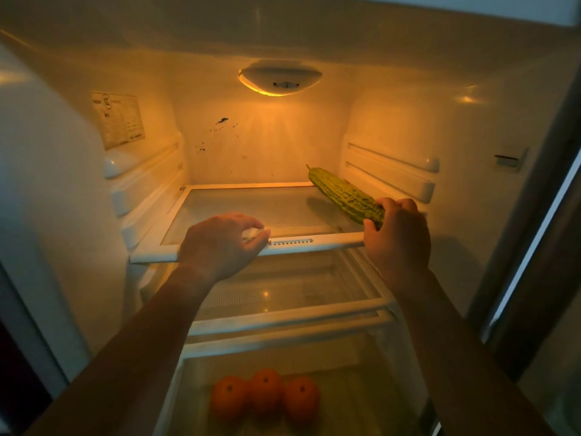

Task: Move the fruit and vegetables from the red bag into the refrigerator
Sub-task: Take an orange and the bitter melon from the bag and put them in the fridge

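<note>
refrigerator (393, 127), open, lit amber by a lamp (279, 78) high on the far wall. upper shelf (239, 202): glass with a white rim; one bitter gourd (342, 193) over its right side, tilted, stem end pointing far and up, its shadow on the glass beneath, not lying flat. right hand (399, 237): fingers wrapped round the near end of the bitter gourd. left hand (220, 247): well apart from the right, fingers curled on the shelf's near rail, left of centre. lower shelf (283, 322): glass, partly hidden behind both forearms. bottom drawer (176, 388): three oranges (265, 388) in a row, touching, toward its left. left wall: printed label (118, 119). far wall: dark specks (221, 121). right wall: two white shelf rails (393, 171), just behind the gourd.
</note>
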`<action>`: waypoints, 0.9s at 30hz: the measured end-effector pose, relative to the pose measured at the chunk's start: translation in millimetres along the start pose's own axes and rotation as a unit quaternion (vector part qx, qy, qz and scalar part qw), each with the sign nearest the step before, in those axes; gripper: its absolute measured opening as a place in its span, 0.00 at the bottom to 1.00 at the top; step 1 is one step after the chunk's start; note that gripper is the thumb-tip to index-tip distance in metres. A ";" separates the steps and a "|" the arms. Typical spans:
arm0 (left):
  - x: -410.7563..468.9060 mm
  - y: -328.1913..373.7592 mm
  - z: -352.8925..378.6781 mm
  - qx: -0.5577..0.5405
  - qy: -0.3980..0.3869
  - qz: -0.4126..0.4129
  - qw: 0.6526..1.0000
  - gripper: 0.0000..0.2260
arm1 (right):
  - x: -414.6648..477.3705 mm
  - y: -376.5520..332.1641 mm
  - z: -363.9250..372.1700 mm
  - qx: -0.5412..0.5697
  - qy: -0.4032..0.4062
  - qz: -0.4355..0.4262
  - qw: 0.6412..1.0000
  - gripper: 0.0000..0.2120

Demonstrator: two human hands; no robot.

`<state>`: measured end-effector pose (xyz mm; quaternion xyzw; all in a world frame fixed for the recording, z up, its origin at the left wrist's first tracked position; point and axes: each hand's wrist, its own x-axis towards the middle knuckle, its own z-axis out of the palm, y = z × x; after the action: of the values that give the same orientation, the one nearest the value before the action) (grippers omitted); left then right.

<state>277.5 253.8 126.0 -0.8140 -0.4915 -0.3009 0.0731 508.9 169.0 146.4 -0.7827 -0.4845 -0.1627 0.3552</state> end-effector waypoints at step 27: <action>-66.8 -3.5 -11.7 -0.038 -0.031 0.166 0.985 0.28 | -126.4 11.3 -32.3 0.086 -0.018 -0.037 0.995 0.21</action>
<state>247.2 200.2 97.4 -0.8955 -0.3395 -0.2775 0.0757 461.3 61.5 88.6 -0.7334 -0.5319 -0.1198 0.4060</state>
